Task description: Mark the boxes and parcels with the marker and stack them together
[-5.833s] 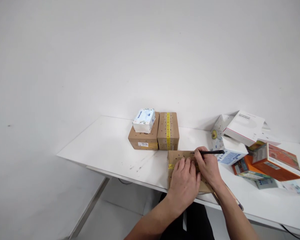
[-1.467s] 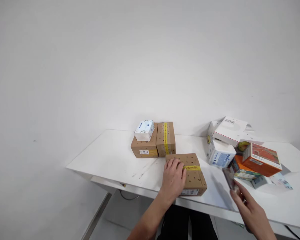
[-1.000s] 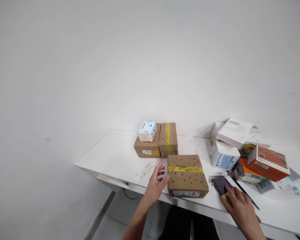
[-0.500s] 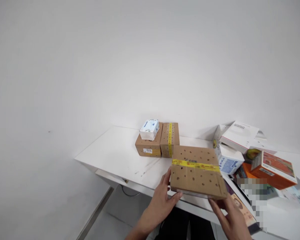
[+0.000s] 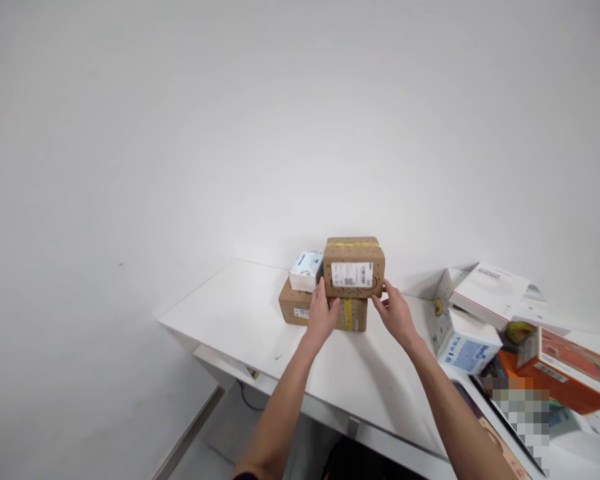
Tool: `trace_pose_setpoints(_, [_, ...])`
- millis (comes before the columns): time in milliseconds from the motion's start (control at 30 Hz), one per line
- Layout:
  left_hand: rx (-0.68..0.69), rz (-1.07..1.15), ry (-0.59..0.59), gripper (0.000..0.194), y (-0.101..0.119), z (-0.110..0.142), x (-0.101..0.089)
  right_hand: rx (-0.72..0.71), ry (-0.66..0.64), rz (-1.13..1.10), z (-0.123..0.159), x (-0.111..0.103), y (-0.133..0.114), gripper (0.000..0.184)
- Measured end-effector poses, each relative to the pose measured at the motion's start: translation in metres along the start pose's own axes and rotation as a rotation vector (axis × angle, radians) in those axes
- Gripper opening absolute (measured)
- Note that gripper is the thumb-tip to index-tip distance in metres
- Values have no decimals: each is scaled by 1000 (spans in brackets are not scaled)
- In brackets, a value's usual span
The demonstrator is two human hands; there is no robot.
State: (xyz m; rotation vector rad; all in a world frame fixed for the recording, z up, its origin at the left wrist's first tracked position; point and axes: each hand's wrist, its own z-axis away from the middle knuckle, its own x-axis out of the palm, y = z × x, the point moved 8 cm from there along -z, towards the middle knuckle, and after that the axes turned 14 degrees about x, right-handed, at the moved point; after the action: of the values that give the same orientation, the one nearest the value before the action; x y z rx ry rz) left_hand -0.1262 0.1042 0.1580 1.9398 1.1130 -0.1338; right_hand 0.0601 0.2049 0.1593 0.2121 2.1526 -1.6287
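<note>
Both my hands grip a brown cardboard box [image 5: 354,275] with yellow tape and a white shipping label facing me. My left hand [image 5: 323,313] is at its lower left side, my right hand [image 5: 394,313] at its lower right corner. The box is over the right one of two lower cardboard boxes, whose taped front [image 5: 357,316] shows beneath it. I cannot tell whether it rests there fully. To the left, a white tissue pack [image 5: 306,269] with blue print lies on the left lower box [image 5: 289,305], touching or close to the held box.
On the white table's [image 5: 220,313] right side lie a white box [image 5: 490,285], a white and blue pack [image 5: 470,343], an orange box [image 5: 570,377] and a green-brown item [image 5: 520,331]. A flat dark-edged item sits near the front edge. A wall stands behind.
The held cardboard box has moved away from me and left, from near the front edge to above the right lower box. Its labelled side now faces me, and both arms are stretched out.
</note>
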Motion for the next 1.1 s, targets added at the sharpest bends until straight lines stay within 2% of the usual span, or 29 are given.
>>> trace_pose_setpoints(67, [53,-78,60,56,2,7,8,7,0,-21,-5,12,7,49])
trace_pose_setpoints(167, [209,-197,108,41,20,12,19,6,6,-69,-6,19,12,48])
trace_pose_setpoints(233, [275,-288,57,36,30,8,29,14,10,-100,-8,19,15,46])
trace_pose_setpoints(300, [282,-364,-16,35,32,1,38,30,16,-124,-11,18,19,45])
trace_pose_setpoints(433, [274,-411,-102,29,31,-12,52,36,29,-149,-9,16,27,43])
trace_pose_setpoints(533, [265,-432,-127,26,26,-18,62,14,49,-139,6,6,29,41])
trace_pose_setpoints(600, [251,-442,-130,27,21,-23,65,4,72,-124,20,-12,31,39])
trace_pose_setpoints(667, [232,-447,-132,30,17,-29,67,-5,158,-62,34,-45,33,39])
trace_pose_setpoints(700, [226,-446,-131,32,16,-31,68,-8,246,-3,41,-68,33,39])
trace_pose_setpoints(767, [250,-425,-116,32,21,-30,70,0,517,167,56,-121,34,43])
trace_pose_setpoints(833, [334,-361,-90,29,38,-21,75,63,787,330,68,-169,36,53])
trace_pose_setpoints(867, [392,-313,-83,27,49,-11,80,124,842,387,69,-185,39,59])
trace_pose_setpoints(933, [494,-213,-88,24,72,14,90,273,813,436,60,-203,52,69])
trace_pose_setpoints(1033, [583,-117,-135,24,99,57,107,441,688,410,36,-208,73,75])
trace_pose_setpoints(1100, [619,-90,-182,26,109,80,114,490,668,363,22,-209,84,76])
